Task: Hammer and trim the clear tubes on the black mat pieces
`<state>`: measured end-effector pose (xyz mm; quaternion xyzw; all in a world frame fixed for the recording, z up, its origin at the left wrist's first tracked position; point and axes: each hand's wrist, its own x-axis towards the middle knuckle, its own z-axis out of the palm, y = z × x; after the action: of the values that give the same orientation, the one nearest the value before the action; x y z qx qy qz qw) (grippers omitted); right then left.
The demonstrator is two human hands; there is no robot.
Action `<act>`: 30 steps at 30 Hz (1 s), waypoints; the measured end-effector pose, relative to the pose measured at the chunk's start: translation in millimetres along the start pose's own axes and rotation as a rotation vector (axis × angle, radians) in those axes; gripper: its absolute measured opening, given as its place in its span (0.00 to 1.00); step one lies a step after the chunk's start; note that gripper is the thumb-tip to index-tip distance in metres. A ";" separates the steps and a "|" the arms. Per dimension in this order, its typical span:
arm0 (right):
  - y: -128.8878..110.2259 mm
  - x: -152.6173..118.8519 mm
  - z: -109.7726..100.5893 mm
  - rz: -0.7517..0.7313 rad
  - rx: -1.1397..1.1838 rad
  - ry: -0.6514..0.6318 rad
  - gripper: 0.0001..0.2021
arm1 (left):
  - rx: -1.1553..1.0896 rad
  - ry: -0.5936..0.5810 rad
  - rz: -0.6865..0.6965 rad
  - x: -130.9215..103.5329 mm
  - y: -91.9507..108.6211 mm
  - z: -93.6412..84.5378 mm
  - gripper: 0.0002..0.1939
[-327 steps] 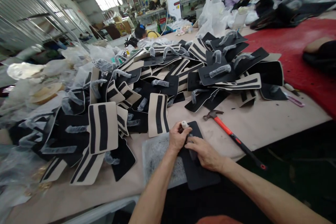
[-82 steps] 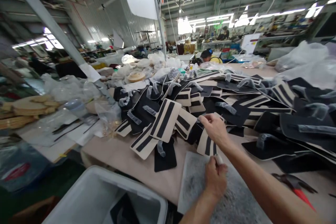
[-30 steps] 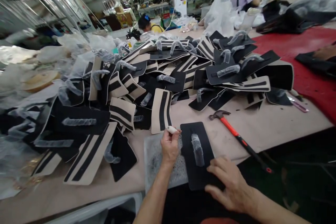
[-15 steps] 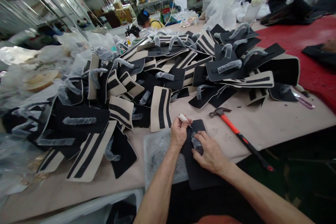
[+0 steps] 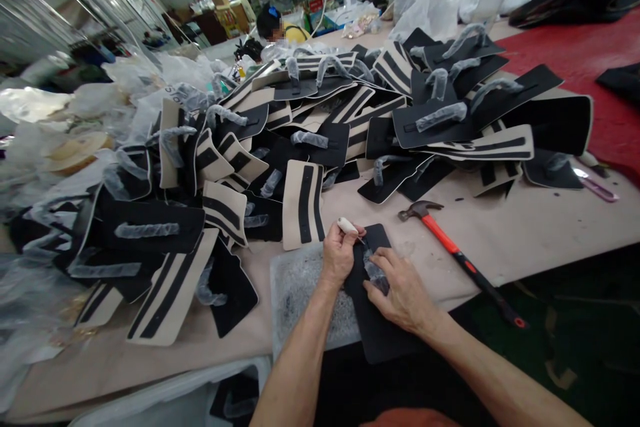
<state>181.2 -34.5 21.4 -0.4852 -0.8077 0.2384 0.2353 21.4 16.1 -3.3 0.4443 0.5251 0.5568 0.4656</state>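
My left hand (image 5: 339, 255) is closed around a white-handled tool (image 5: 346, 225), whose thin tip reaches toward the plastic-wrapped handle (image 5: 374, 271) of a black panel (image 5: 383, 333). My right hand (image 5: 400, 290) grips that wrapped handle between thumb and fingers. The panel lies partly over a translucent slab (image 5: 290, 300) at the table's front edge. To the right rests a claw hammer (image 5: 450, 250) with a red and black handle. Where the tool's tip touches is too small to tell.
A large heap of black panels (image 5: 153, 217) with wrapped handles spreads behind and to the left. Plastic bags (image 5: 125, 80) lie at the far left, a pink cutter (image 5: 595, 185) at the right. Below the front edge is a bin (image 5: 175, 397). A person (image 5: 295, 32) is beyond the heap.
The view has shifted slightly, moving the heap's right part and the hammer a little rightward in the picture. Both hands keep their holds on the tool and the wrapped handle.
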 end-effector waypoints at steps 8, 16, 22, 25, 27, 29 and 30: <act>6.1 -3.1 -18.3 -0.035 0.161 -0.107 0.27 | 0.297 0.010 0.139 -5.2 6.6 4.0 0.03; 100.4 -20.5 -70.6 0.345 -0.396 0.078 0.17 | 0.367 -0.058 0.220 -9.6 11.8 4.5 0.05; 118.7 -22.4 -86.1 0.697 0.004 -0.214 0.05 | 0.295 -0.070 0.170 -4.2 9.2 1.5 0.05; 102.5 -17.2 -91.6 0.917 0.715 -0.308 0.08 | 0.312 -0.006 0.155 -4.4 6.7 4.7 0.03; 87.2 -14.2 -93.8 0.997 0.972 -0.311 0.09 | 0.340 0.030 0.165 -6.0 4.7 7.0 0.02; 68.3 -10.5 -96.8 1.007 0.956 -0.227 0.10 | 0.375 0.033 0.197 -7.7 2.7 8.0 0.02; 57.7 -8.0 -99.7 0.967 0.885 -0.175 0.12 | 0.393 0.020 0.218 -8.5 1.8 7.9 0.02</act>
<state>284.2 -2.1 62.2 -0.6298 -0.3407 0.6650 0.2123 30.6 9.0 -1.1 0.5751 0.5770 0.4950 0.3021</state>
